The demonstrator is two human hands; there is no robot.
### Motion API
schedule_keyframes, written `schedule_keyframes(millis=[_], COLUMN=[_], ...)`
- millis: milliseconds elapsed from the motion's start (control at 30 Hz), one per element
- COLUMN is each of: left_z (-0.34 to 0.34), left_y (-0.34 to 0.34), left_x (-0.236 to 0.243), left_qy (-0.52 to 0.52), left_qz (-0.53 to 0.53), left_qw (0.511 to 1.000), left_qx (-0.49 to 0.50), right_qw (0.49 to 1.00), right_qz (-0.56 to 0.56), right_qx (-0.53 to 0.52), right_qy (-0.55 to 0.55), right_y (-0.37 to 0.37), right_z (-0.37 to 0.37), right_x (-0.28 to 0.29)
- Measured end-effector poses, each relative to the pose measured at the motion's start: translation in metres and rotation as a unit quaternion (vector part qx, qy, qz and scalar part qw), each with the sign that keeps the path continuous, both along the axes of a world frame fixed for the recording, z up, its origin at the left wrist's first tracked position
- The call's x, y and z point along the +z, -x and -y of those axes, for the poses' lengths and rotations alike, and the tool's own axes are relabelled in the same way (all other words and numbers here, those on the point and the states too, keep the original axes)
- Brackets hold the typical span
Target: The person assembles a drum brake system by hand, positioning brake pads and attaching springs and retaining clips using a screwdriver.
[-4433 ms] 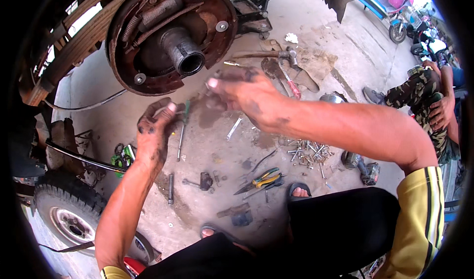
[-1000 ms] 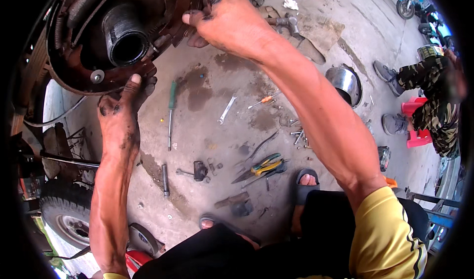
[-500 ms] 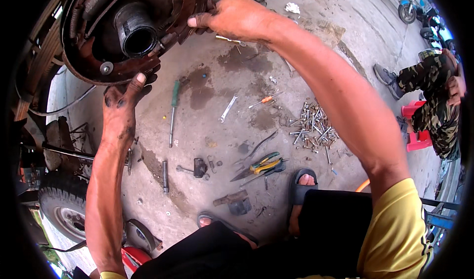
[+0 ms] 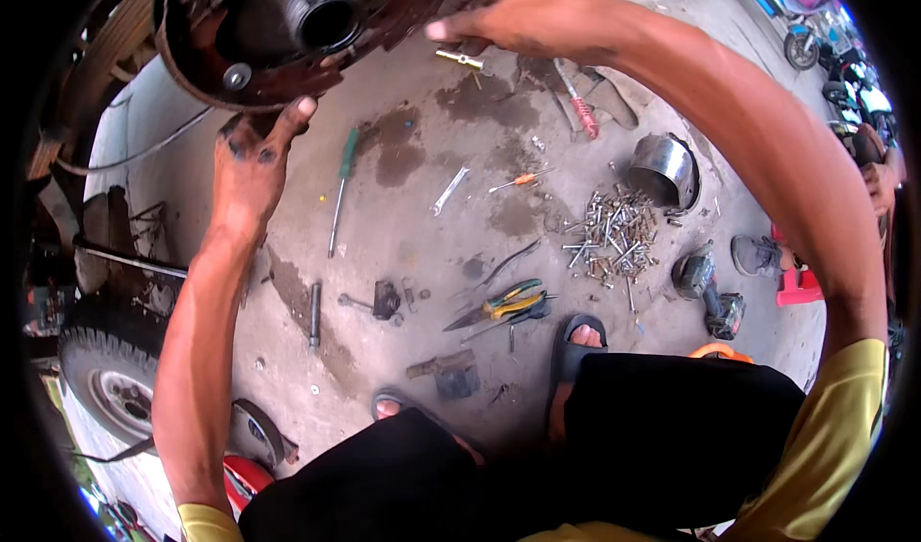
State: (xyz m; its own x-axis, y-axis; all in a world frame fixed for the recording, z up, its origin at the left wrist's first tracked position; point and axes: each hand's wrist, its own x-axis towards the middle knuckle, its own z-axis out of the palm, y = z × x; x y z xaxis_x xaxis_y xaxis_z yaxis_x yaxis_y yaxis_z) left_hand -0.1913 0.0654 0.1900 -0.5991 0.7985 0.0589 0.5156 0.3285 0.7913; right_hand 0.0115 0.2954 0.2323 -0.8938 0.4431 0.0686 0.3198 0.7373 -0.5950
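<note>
At the top of the view is a rusty round brake assembly [image 4: 251, 38] with a dark hollow hub [image 4: 324, 16] and a washer-headed fastener [image 4: 237, 76]. My left hand [image 4: 251, 144] grips its lower edge near a curved brake shoe, thumb upward and fingertips partly hidden behind the metal. My right hand [image 4: 489, 14] holds the right side of the assembly, its fingers curled at the rusty edge. Grease darkens the knuckles of both hands. On the floor below lie a green screwdriver [image 4: 345, 163], a combination wrench [image 4: 452, 190] and pliers [image 4: 515, 302].
On the floor are a pile of bolts [image 4: 614, 230], a steel cylinder [image 4: 660, 168], a cordless tool [image 4: 698, 278] and a red-handled tool [image 4: 580, 110]. A wheel [image 4: 110, 388] is at lower left. A co-worker's hand [image 4: 878, 182] shows at the right edge, near motorcycles [image 4: 801, 48].
Since half a second ago, the brake assembly and both my hands appear higher and farther right in view. The co-worker is now mostly hidden behind my right arm. Both hands still grip the assembly.
</note>
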Motion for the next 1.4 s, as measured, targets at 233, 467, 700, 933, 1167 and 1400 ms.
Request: schedule_keyframes(millis=[233,467,700,933,1167,1400], left_z=[0.000,0.004,0.005,0.008,0.013,0.022], left_y=[0.002,0.000,0.007,0.009,0.012,0.016], left_x=[0.000,0.004,0.001,0.002,0.003,-0.001], left_qy=[0.015,0.034,0.068,0.058,0.031,0.045], left_qz=[-0.058,-0.068,-0.051,-0.078,-0.069,-0.049], left_qw=[0.998,0.997,0.996,0.995,0.997,0.997], left_qx=[0.021,0.018,0.023,0.012,-0.021,-0.026], right_qw=[0.986,0.968,0.917,0.927,0.907,0.932], right_qz=[0.070,0.222,0.243,0.161,0.225,0.222], right_qx=[-0.018,0.112,0.309,0.310,0.333,0.271], right_qy=[0.151,-0.031,-0.072,-0.137,-0.129,-0.096], right_y=[-0.028,-0.041,-0.024,-0.001,0.008,-0.010], right_z=[0.003,0.063,0.155,0.221,0.236,0.210], right_x=[-0.076,-0.115,-0.192,-0.270,-0.273,-0.265])
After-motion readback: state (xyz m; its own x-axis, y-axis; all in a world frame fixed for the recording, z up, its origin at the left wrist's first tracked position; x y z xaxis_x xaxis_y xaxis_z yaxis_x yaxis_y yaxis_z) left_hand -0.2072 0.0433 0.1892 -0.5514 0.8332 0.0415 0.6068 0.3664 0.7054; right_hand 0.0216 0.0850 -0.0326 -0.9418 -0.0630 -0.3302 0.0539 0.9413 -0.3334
